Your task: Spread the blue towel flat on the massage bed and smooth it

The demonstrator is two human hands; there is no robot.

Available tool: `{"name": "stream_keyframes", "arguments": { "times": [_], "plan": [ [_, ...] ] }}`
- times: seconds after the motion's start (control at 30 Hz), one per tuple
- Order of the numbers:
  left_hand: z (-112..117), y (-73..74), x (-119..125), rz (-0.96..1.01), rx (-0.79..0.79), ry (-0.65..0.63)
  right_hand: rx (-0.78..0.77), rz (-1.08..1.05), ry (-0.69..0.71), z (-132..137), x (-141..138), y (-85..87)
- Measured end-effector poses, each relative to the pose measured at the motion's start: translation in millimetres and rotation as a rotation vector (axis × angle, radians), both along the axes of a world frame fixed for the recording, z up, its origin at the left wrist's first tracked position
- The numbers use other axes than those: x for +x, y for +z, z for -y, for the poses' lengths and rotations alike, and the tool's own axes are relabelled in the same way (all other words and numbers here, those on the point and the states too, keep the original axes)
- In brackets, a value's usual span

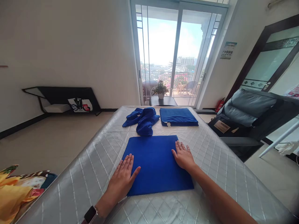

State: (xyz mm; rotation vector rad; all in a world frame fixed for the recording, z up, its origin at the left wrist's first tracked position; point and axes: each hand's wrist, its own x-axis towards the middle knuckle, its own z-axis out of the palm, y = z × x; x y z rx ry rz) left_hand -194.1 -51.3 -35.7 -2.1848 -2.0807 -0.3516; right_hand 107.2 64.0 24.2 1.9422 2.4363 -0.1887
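Smoothing, we judge, favours even outward pressure: one rectangular blue cloth (156,165), flat on quilted silver mattress (217,155) at six o'clock; our left hand (122,177), fingers close, thumb wide, at its nine; our right hand (183,156), fingers slightly parted, at its two; neither gripping.

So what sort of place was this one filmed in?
Probably a room in a home, though I can't be certain: there's a padded armchair, a potted plant and a tall sliding glass door.
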Motion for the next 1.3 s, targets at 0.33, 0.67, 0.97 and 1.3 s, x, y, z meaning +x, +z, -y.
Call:
{"name": "stream_keyframes", "arguments": {
  "times": [0.33, 0.67, 0.97, 1.3],
  "plan": [
    [-13, 4.6, -23, 0.010, 0.029, 0.118, 0.005, -0.084, -0.032, -1, 3, -9.4],
    [-78, 50.5, 171, 0.078, -0.124, -0.345, 0.021, -0.044, 0.014, -4, 7, -16.7],
    [-109, 27.6, 146, 0.051, -0.070, -0.145, 0.006, -0.077, -0.015, -7, 5, -17.4],
    [-91, 12.9, -2, -0.041, -0.103, 0.164, -0.034, -0.054, -0.030, -5, 5, -11.6]
  ]
}}
